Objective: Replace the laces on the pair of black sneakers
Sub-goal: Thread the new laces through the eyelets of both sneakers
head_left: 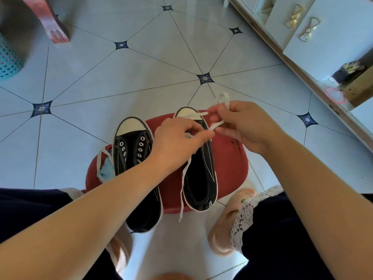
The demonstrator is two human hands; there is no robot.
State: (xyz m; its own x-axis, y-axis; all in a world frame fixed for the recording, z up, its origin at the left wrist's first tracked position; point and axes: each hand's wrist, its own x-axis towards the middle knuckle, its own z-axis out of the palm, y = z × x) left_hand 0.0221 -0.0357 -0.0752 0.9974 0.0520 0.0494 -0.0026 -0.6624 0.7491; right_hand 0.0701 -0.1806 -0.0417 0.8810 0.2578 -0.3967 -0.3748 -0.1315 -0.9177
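Two black sneakers with white toe caps stand side by side on a red stool (232, 164). The left sneaker (131, 150) has bare eyelets and no lace. Over the right sneaker (201, 174) both hands work a white lace (184, 178). My left hand (177, 142) pinches the lace above the shoe's eyelets; one end trails down past the heel. My right hand (242, 124) grips a looped part of the same lace beside the toe cap. Another white lace (102, 164) lies at the stool's left edge.
The stool stands on a pale tiled floor (141, 77). A white cabinet (323, 37) with bow-shaped handles runs along the right. A teal basket (8, 59) and a reddish furniture leg (54, 23) are at the far left. My feet in pink slippers (228, 225) flank the stool.
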